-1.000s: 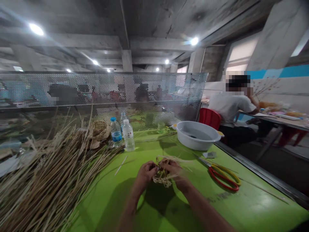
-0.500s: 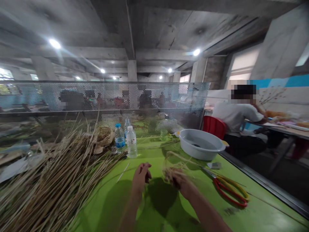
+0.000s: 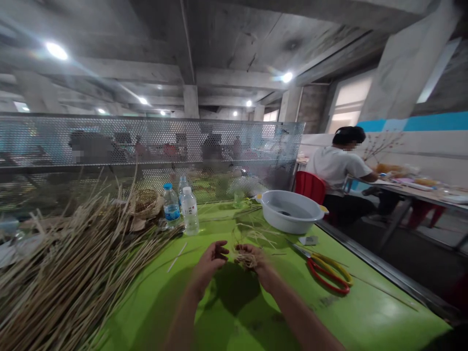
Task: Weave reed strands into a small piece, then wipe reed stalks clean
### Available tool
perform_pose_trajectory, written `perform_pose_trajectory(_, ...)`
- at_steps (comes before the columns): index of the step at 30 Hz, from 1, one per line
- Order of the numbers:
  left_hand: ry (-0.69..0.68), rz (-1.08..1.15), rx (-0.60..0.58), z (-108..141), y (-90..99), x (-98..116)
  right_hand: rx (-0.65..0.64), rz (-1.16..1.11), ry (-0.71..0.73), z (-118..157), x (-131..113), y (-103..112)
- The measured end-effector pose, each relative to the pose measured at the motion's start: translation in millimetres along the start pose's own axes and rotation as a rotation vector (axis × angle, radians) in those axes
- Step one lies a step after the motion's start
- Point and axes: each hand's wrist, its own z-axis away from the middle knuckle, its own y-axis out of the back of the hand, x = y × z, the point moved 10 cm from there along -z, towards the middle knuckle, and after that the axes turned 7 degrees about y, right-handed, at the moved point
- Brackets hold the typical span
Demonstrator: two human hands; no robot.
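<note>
My right hand (image 3: 261, 265) is closed around a small tangled bundle of pale straw strands (image 3: 245, 259), held just above the green table. Loose ends of the strands stick out upward and to the right. Facing it from the left is my left hand (image 3: 211, 261), empty, its fingers apart and slightly curled, with a small gap to the straw. Scissors (image 3: 325, 269) with red and yellow handles lie to the right of my right hand. A short white stick (image 3: 177, 257) lies left of my left hand.
A big heap of long dry stalks (image 3: 73, 258) covers the left side. Behind stand several plastic bottles (image 3: 190, 214), a woven basket (image 3: 144, 204) and a grey-white basin (image 3: 288, 222). A perforated metal screen (image 3: 204, 161) borders the back; a person (image 3: 338, 170) sits to the right.
The view has turned slightly right. My right hand has brought the straw bundle nearer my left hand, and the left fingers have spread wider.
</note>
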Motion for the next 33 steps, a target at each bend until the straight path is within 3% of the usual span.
perform_pose_trajectory(4, -0.136, -0.188, -0.055, 1, -16.2, 8, -0.019, 0.063, -0.011, 3, -1, 0)
perform_pose_trajectory(7, -0.215, -0.283, 0.094, -3, -7.6, 10, -0.028, 0.095, 0.007, 7, -7, -1)
perform_pose_trajectory(9, -0.175, -0.244, 0.216, -7, 6.4, 3, 0.032, 0.086, 0.025, 8, -13, 4)
perform_pose_trajectory(11, -0.109, -0.162, 0.264, -11, 15.9, -5, 0.084, 0.090, 0.074, 8, -23, 9)
perform_pose_trajectory(16, -0.028, -0.052, 0.220, -11, 15.1, -13, -0.050, 0.167, 0.205, 8, -38, -6)
perform_pose_trajectory(20, -0.010, -0.028, 0.173, -9, 6.5, -13, -0.019, 0.240, 0.234, 7, -38, -2)
perform_pose_trajectory(24, -0.012, -0.035, 0.099, -7, -1.4, -8, -0.073, 0.157, 0.188, 9, -37, -8)
perform_pose_trajectory(29, -0.019, 0.002, 0.167, -1, 10.7, -2, -0.096, 0.062, 0.169, 12, -43, -16)
perform_pose_trajectory(33, -0.030, 0.042, 0.144, -3, 8.0, -3, -0.064, 0.071, 0.177, 12, -45, -11)
